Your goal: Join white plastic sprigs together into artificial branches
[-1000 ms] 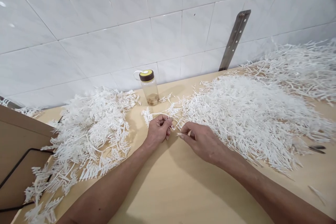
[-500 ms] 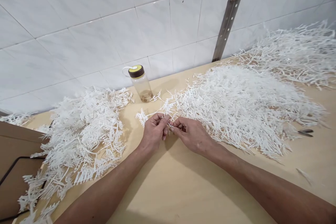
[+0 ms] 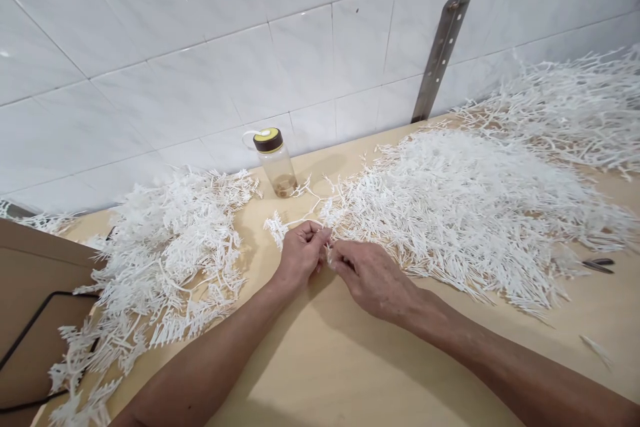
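Note:
My left hand is closed on a white branching plastic sprig, part of which sticks out to the left of the fingers. Right beside it, my right hand is pinched at the same small spot; its fingers hide most of what is between them. A thin white bit shows between the two sets of fingertips. Behind the hands, loose white sprigs reach toward a large heap of white plastic sprigs on the right. Another tangled heap lies by my left forearm.
A clear bottle with a dark and yellow lid stands near the tiled wall. A metal bracket rises at the back. Dark-handled tool lies right, partly hidden. A cardboard box is at the left table edge.
My right hand has turned over, back upward, with its fingers curled more tightly beside the left. The left hand keeps its grip. The whole view has shifted slightly.

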Action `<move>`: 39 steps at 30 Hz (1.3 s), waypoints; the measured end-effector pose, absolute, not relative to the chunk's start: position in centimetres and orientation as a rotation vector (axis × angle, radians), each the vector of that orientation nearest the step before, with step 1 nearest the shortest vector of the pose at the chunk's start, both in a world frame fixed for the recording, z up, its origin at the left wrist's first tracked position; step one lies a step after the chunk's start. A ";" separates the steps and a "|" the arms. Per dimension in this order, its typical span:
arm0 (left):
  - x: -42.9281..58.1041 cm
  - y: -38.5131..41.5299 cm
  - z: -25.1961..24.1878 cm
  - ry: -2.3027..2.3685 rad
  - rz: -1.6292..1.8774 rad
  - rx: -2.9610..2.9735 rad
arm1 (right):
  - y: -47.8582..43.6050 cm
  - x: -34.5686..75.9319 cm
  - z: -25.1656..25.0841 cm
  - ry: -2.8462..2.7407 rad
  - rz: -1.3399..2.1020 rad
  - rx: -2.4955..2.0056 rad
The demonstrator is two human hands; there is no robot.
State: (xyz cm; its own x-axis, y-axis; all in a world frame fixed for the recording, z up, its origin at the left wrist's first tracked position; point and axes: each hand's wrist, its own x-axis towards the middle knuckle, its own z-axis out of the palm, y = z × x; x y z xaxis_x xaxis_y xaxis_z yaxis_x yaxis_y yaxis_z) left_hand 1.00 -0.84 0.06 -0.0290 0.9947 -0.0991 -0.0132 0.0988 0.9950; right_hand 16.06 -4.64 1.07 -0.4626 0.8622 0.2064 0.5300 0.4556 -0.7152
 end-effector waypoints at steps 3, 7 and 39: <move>0.6 -0.5 0.2 1.354 1.201 1.156 | -6.0 15.5 1.2 -2.272 0.895 -1.063; 0.4 -0.5 0.2 1.316 1.182 1.230 | -6.0 15.5 1.2 -2.311 0.898 -1.045; 0.9 -1.6 0.8 0.951 1.119 0.776 | -0.8 18.5 2.0 -1.557 1.234 -1.282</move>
State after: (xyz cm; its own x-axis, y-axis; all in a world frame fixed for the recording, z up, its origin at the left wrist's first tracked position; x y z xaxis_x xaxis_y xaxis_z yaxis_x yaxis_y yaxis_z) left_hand 0.87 -1.57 0.82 0.1478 0.9625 -0.2273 -0.3791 0.2674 0.8859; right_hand 18.47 -0.80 2.00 -0.2097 0.9775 -0.0227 0.2455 0.0302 -0.9689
